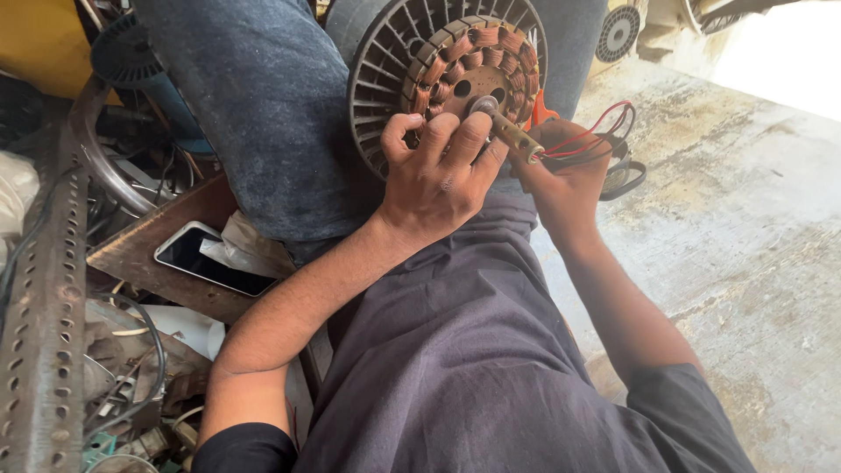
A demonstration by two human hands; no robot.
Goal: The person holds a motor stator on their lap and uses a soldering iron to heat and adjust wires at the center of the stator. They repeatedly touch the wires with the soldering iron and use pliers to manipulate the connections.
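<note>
surroundings: I see a phone (213, 259) lying screen-up on a brown board (144, 254), well left of and below the fan motor; a perforated steel angle (42, 324) further left, with tangled cables and scrap around it
obstruction: person's denim-clad leg (263, 105) sits just left of the motor and covers its left rim; my left hand hides the lower part of the winding ring
floor: bare stained concrete floor (745, 228) to the right of the motor
fan motor: fan motor (447, 66) propped on the lap, face toward me; grey slotted outer ring, copper coils in a circle, brown centre plate with holes
shaft: metal shaft (508, 130) sticks out from the motor centre, angled down-right
wires: red and black wires (596, 140) loop just right of the shaft end
left hand: left hand (438, 171) fingers spread over the coils, thumb and forefinger against the shaft base
right hand: right hand (565, 180) just right of the motor, closed round the shaft end and wires
</note>
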